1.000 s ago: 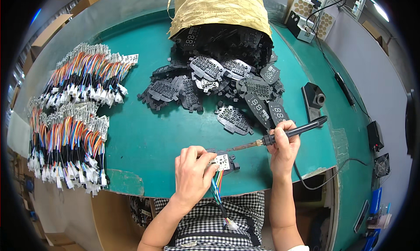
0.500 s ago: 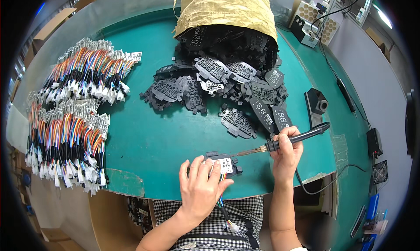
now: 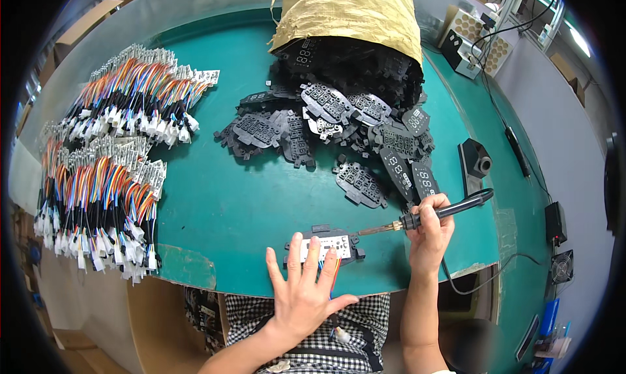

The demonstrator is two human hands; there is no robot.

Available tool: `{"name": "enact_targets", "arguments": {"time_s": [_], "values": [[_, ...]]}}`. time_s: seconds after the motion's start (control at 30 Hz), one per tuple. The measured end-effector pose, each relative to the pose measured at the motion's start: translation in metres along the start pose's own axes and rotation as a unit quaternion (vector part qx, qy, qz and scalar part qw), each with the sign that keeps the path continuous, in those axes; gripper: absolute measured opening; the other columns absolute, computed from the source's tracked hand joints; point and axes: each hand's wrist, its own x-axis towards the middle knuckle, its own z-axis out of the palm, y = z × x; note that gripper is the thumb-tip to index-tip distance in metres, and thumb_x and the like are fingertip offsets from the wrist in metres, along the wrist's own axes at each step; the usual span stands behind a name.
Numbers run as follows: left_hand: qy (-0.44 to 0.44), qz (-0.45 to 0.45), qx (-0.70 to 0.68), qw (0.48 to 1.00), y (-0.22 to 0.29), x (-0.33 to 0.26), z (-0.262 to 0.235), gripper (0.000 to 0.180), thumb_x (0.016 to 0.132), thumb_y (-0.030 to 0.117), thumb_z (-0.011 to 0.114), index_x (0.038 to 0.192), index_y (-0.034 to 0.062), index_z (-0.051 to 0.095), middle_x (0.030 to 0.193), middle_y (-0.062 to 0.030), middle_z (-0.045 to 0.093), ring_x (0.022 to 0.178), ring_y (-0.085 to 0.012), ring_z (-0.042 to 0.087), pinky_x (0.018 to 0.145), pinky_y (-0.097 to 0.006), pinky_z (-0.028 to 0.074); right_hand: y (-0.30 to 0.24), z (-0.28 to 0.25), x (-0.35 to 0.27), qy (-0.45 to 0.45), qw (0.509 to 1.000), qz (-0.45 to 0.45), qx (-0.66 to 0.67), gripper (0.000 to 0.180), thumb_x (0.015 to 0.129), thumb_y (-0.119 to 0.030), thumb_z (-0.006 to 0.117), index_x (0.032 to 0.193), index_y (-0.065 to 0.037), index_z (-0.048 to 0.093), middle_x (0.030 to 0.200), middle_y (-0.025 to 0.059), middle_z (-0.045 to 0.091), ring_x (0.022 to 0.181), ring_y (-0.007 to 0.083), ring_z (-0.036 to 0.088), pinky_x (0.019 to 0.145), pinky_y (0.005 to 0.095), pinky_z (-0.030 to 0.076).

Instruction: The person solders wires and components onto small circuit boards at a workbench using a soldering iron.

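My left hand [image 3: 302, 289] lies flat with fingers spread on a small black circuit board [image 3: 326, 243] with a white middle, pressing it to the green table [image 3: 235, 204] near the front edge. Coloured wires [image 3: 332, 274] run from the board under my fingers toward my lap. My right hand [image 3: 430, 234] grips a black soldering iron [image 3: 450, 209]; its metal tip [image 3: 366, 231] points left, just right of the board.
A yellow sack [image 3: 352, 12] at the back spills a heap of black boards [image 3: 339, 119] over the table's middle. Bundles of coloured wire harnesses [image 3: 104, 172] fill the left side. An iron stand [image 3: 475, 162] sits at right, cables and small devices beyond it.
My left hand has set the board down on the table and spread flat over it. The soldering iron has come lower and closer, its tip now beside the board.
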Motion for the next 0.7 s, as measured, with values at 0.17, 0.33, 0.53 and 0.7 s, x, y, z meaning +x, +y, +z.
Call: {"name": "enact_targets", "arguments": {"time_s": [0.17, 0.33, 0.53, 0.7], "values": [[-0.032, 0.053, -0.012, 0.998, -0.019, 0.004, -0.013, 0.073, 0.061, 0.057, 0.064, 0.114, 0.0085, 0.053, 0.126, -0.0175, 0.044, 0.122, -0.0423, 0.030, 0.091, -0.068, 0.017, -0.001, -0.003, 0.000, -0.003, 1.000, -0.001, -0.003, 0.014, 0.081, -0.012, 0.058, 0.079, -0.005, 0.046, 0.064, -0.0012, 0.047, 0.045, 0.0015, 0.036, 0.039, 0.0148, 0.027], [-0.052, 0.059, -0.020, 0.997, -0.021, 0.001, -0.015, 0.076, 0.059, 0.056, 0.067, 0.115, 0.0069, 0.052, 0.123, -0.0176, 0.045, 0.117, -0.0399, 0.035, 0.092, -0.065, 0.019, 0.001, -0.004, 0.000, 0.003, 1.000, 0.000, -0.009, 0.015, 0.081, -0.013, 0.059, 0.080, -0.005, 0.046, 0.064, -0.0004, 0.048, 0.045, 0.0016, 0.036, 0.039, 0.0147, 0.028], [-0.017, 0.009, 0.014, 1.000, -0.008, -0.012, -0.005, 0.080, 0.056, 0.053, 0.070, 0.118, 0.0061, 0.051, 0.115, -0.0156, 0.048, 0.106, -0.0288, 0.042, 0.090, -0.061, 0.024, -0.001, -0.001, -0.002, -0.014, 1.000, 0.001, 0.005, 0.015, 0.080, -0.012, 0.058, 0.081, -0.006, 0.045, 0.063, 0.0035, 0.049, 0.044, 0.0030, 0.035, 0.039, 0.0152, 0.028], [0.006, -0.022, 0.003, 1.000, -0.007, -0.013, -0.001, 0.078, 0.052, 0.045, 0.074, 0.119, 0.0108, 0.052, 0.118, -0.0110, 0.048, 0.102, -0.0324, 0.043, 0.090, -0.063, 0.024, -0.001, 0.001, -0.002, -0.027, 1.000, -0.011, 0.000, 0.016, 0.079, -0.013, 0.058, 0.081, -0.004, 0.044, 0.062, 0.0035, 0.047, 0.044, 0.0040, 0.035, 0.039, 0.0159, 0.028]]}}
